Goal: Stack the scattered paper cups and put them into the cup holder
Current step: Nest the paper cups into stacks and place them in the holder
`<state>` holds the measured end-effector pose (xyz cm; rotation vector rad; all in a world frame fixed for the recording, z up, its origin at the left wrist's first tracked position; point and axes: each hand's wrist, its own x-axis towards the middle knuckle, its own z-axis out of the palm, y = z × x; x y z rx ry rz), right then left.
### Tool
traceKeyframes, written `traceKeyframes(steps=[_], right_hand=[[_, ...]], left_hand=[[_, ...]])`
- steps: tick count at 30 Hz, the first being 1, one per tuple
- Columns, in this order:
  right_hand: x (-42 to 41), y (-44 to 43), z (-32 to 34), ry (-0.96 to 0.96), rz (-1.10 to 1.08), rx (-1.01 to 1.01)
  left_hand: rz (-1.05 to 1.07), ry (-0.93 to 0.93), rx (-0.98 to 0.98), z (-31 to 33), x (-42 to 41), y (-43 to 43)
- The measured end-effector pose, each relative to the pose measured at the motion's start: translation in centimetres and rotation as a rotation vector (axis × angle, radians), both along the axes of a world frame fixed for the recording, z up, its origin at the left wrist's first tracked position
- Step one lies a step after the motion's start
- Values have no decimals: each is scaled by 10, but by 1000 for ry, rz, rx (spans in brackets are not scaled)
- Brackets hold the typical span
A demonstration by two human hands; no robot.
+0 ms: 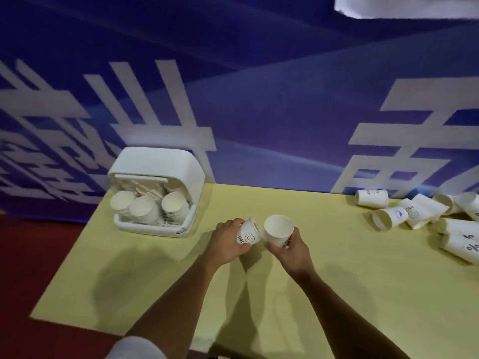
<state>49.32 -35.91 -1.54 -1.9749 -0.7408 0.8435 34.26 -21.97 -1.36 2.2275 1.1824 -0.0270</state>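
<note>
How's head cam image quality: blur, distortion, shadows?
Head view: banner lettering stretched and smeared, worst at left; left hand with smiley cup, right hand with second cup readable; arms throw several soft shadows on yellow table; blown-out white patch top right.

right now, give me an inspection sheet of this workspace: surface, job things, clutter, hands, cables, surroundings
surface: yellow table
job's things: white cup holder at the far left, with stacks of cups inside; loose cups lying on their sides at the far right
clutter: nothing seen
hands: left hand holds a tilted smiley cup; right hand holds an upright cup beside it
cables: nothing seen
surroundings: blue banner behind the table; red floor at the left
</note>
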Motion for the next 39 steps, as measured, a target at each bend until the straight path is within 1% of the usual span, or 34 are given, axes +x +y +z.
traceKeyframes(steps=[2,6,10,14,17,26,33,39], right_hand=[[-16,21,5,-7,54,21],[-43,58,11,2,161,41],[-67,81,13,-24,247,31],[-78,100,5,-104,260,-10],[-87,116,5,-132,222,-17],[-128,141,7,-122,104,-59],[-142,139,10,-190,102,-70],[-137,128,17,-251,110,-86]], left_hand=[[49,-5,27,8,-26,13],[241,-77,31,20,-73,32],[388,-168,55,11,-114,56],[495,-264,104,41,-126,77],[545,-350,135,48,-132,100],[474,-454,106,29,-152,147],[425,-440,80,21,-159,154],[429,-427,106,14,-153,152]])
